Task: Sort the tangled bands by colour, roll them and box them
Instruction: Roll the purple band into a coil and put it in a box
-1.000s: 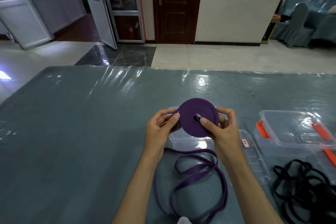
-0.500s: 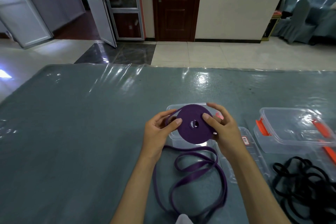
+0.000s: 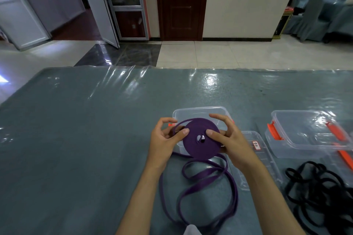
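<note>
Having been lowered from its raised, upright tilt, the purple roll (image 3: 200, 138) is pinched between left hand (image 3: 165, 140) and right hand (image 3: 228, 139) fingers, just over the clear box (image 3: 200, 112), loose tail trailing beneath, so winding is judged unfinished.

Table (image 3: 76, 139): 2 boxes (image 3: 309, 133), bands (image 3: 324, 192).

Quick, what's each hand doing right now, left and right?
Left hand: holding the rolled purple flat band coil at its left edge.
Right hand: holding the same coil, thumb pressed on its face.
</note>
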`<state>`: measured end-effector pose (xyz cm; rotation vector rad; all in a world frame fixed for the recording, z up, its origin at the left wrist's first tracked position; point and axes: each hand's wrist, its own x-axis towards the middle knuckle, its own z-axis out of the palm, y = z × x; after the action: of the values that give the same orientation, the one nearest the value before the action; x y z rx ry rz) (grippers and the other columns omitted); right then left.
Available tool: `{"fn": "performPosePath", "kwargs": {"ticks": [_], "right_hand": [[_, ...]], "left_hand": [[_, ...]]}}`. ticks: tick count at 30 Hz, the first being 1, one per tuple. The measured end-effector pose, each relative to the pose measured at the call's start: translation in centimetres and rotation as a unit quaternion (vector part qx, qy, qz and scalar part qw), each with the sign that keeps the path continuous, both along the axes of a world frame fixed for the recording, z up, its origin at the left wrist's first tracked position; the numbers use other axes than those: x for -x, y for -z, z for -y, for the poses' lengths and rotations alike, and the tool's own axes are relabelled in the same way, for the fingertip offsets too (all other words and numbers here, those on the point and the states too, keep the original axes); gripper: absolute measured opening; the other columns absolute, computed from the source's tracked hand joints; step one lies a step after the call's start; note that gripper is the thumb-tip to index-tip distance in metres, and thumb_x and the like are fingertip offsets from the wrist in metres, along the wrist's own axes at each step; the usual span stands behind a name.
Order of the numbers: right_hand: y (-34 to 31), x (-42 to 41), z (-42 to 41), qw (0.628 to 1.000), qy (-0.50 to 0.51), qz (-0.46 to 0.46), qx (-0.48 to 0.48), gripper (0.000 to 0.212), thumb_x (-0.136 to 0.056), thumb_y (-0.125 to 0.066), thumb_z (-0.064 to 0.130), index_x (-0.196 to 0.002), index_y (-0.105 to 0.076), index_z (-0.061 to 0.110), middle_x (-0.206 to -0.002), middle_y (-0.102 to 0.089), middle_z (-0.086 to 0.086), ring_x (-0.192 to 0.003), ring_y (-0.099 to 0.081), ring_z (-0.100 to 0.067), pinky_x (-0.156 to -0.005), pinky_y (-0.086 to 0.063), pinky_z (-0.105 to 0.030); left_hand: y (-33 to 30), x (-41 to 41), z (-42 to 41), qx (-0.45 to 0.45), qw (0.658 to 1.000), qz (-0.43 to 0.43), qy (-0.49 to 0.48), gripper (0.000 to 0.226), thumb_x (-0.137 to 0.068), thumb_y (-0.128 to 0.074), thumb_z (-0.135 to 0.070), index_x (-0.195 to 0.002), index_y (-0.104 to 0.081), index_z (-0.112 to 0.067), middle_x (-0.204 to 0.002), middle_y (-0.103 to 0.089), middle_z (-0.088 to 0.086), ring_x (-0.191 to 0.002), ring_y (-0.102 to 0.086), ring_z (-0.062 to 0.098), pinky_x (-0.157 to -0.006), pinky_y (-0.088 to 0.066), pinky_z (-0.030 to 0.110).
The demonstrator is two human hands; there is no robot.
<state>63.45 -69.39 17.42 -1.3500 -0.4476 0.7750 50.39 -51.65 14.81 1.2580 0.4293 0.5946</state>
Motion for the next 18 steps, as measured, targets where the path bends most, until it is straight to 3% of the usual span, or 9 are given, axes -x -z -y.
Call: {"fn": "performPosePath", "kwargs": {"ticks": [6,12,14,18], "right_hand": [[1.2,0.0,-0.7,0.998,0.042,-0.019,-0.043,0.046,-0.084,-0.082,0.026,-0.129,-0.071,0.030,-0.112,-0.078,-0.020,-0.097,-0.078,-0.041,-0.071,-0.066,-0.045],[2.2,-0.5,-0.9,0.994,0.093,-0.036,-0.050,0.048,-0.083,-0.084,0.026,-0.130,-0.071,0.028,-0.114,-0.078,-0.019,-0.100,-0.078,-0.039,-0.071,-0.066,-0.044],[2.7,-0.5,-1.1,0.991,0.118,-0.038,-0.048,0.048,-0.084,-0.084,0.025,-0.130,-0.071,0.028,-0.115,-0.079,-0.017,-0.101,-0.078,-0.037,-0.071,-0.066,-0.043],[3.9,-1.1,-1.7,0.980,0.184,-0.064,-0.043,0.045,-0.082,-0.084,0.025,-0.126,-0.074,0.031,-0.116,-0.079,-0.013,-0.104,-0.077,-0.036,-0.073,-0.066,-0.043]], "left_hand": [[0.5,-0.6,0.3,0.009,1.000,-0.001,-0.020,0.036,-0.077,-0.094,-0.034,-0.097,-0.069,-0.018,-0.101,-0.080,0.014,-0.089,-0.078,0.024,-0.074,-0.062,0.029],[1.2,-1.3,0.7,0.080,0.996,-0.025,0.030,0.016,-0.082,-0.085,-0.019,-0.092,-0.074,-0.025,-0.109,-0.078,0.015,-0.092,-0.076,0.027,-0.079,-0.063,0.038],[1.3,-1.5,0.6,0.111,0.992,-0.047,0.048,0.021,-0.084,-0.085,-0.016,-0.098,-0.076,-0.029,-0.112,-0.077,0.019,-0.094,-0.078,0.029,-0.084,-0.065,0.043],[1.9,-2.2,-0.1,0.135,0.976,-0.110,0.134,0.054,-0.087,-0.084,-0.009,-0.130,-0.069,-0.038,-0.109,-0.076,0.017,-0.107,-0.077,0.035,-0.092,-0.062,0.055]]}}
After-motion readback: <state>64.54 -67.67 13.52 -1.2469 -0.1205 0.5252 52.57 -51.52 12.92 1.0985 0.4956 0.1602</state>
